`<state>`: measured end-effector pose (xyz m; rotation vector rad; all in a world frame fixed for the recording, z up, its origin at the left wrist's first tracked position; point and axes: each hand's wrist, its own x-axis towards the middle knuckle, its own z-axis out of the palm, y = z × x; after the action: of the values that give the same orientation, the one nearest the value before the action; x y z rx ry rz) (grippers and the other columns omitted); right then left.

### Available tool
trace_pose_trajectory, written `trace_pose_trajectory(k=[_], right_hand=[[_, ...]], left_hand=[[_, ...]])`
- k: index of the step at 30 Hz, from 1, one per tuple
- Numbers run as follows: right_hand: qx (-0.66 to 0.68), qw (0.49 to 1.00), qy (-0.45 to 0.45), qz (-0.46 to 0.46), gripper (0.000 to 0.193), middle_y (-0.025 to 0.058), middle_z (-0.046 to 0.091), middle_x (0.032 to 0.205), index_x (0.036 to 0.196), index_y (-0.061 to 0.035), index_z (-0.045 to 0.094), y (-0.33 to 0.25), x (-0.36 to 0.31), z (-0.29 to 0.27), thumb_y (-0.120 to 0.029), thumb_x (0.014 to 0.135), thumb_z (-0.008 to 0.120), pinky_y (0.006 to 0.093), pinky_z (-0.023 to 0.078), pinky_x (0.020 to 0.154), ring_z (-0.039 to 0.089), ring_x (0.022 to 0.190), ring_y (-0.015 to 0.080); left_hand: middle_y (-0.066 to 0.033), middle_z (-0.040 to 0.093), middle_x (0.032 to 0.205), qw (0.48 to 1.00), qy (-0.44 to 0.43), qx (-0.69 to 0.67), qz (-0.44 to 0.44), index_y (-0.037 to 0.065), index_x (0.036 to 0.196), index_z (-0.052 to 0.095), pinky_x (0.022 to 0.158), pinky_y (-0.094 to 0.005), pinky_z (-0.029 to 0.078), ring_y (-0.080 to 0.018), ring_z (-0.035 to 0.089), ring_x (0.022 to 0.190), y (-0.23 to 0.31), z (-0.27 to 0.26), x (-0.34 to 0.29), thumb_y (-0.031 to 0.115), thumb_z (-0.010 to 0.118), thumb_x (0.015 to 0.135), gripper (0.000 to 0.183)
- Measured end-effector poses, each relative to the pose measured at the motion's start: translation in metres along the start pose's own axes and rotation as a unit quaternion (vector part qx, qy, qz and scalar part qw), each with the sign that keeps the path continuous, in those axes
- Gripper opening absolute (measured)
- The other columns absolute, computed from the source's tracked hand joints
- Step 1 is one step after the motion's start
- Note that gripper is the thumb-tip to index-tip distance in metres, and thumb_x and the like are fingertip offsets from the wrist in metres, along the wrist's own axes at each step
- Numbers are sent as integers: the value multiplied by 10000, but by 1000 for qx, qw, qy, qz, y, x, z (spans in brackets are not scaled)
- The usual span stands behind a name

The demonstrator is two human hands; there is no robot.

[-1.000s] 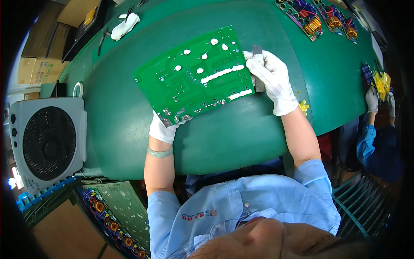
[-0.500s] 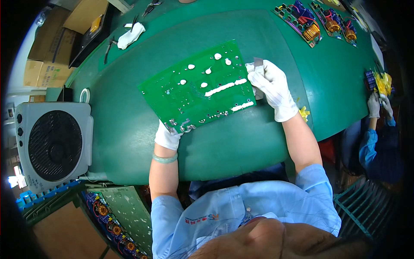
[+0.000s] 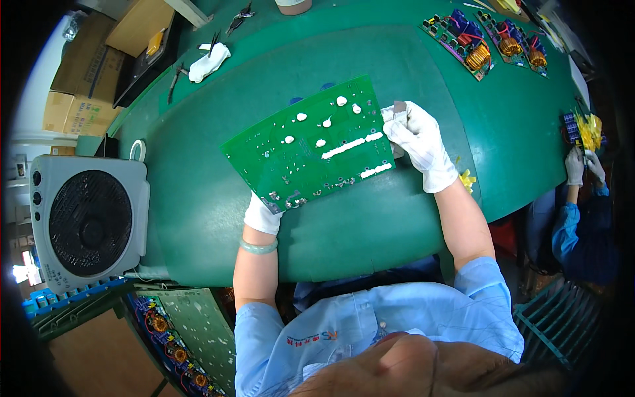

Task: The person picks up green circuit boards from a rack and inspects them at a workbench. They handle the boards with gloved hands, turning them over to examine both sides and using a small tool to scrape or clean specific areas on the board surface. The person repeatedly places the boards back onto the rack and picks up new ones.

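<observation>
A green circuit board [image 3: 297, 149] is held up over the table with its solder side toward me. White blobs and two white strips of paste or sealant mark that face. Tips of blue components [image 3: 296, 100] peep out past its far edge. My left hand [image 3: 262, 215], in a white glove, supports the near left corner, its fingers hidden behind the board. At the right edge my gloved right hand [image 3: 423, 142] is closed, thumb and fingers gripping beside a grey flat metal-looking piece [image 3: 399, 110]. What that piece joins to is partly hidden.
A box fan [image 3: 91, 221] stands at left. On the green table [image 3: 331, 241] lie a white cloth-like bundle [image 3: 210, 63], pliers-like tools [image 3: 175, 83] and several populated boards [image 3: 463, 43] at far right. Yellow scraps [image 3: 467, 180] sit by my right wrist. A co-worker's gloved hands [image 3: 575, 165] work at right.
The board has tilted slightly, so blue component tips now show past its far edge. The whole view has shifted a little; both hands keep their hold.
</observation>
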<state>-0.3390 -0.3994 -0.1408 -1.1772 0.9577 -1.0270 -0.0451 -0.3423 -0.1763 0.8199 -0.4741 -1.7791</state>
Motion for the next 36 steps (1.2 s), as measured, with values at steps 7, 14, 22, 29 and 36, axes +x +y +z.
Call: trace_pose_trajectory(k=[7, 14, 22, 29, 36], right_hand=[[6, 1000, -11, -3, 225, -20, 597, 756, 1093, -57, 611, 0, -1, -2, -202, 930, 665, 206, 399, 512, 533, 633, 38], [4, 1000, 1, -2, 234, -19, 597, 752, 1091, -54, 616, -1, 0, 2, -203, 921, 676, 201, 402, 515, 528, 625, 38], [-13, 999, 33, -21, 226, -21, 600, 767, 1106, -40, 611, 4, 3, 0, -185, 939, 655, 198, 415, 510, 525, 613, 37], [11, 999, 28, -19, 167, -22, 573, 745, 1075, -42, 605, 5, 5, 1, -162, 961, 630, 196, 369, 490, 487, 597, 29], [-5, 999, 31, -20, 166, -23, 580, 761, 1076, -42, 607, 5, 6, 0, -160, 962, 629, 192, 367, 493, 490, 602, 28]], left_hand=[[-136, 562, 1338, 1000, -13, -4, 0, 92, 1387, 485, 894, -468, 549, -295, 595, 1157, -1, 5, 3, 411, 391, 1033, 486], [-139, 545, 1374, 1000, -13, -14, 5, 97, 1418, 467, 946, -485, 539, -303, 579, 1203, 1, 10, 3, 409, 386, 1037, 499], [-153, 469, 1458, 998, -57, 8, 0, 77, 1471, 387, 1023, -499, 492, -318, 528, 1275, 3, 14, 3, 391, 369, 1042, 532], [-143, 433, 1488, 982, -161, -99, -24, 111, 1491, 369, 1030, -511, 483, -315, 498, 1306, 5, 12, 8, 420, 336, 1048, 541], [-151, 498, 1425, 997, -73, -10, 11, 86, 1466, 407, 944, -489, 550, -312, 570, 1229, 5, 24, 4, 383, 366, 1047, 515]])
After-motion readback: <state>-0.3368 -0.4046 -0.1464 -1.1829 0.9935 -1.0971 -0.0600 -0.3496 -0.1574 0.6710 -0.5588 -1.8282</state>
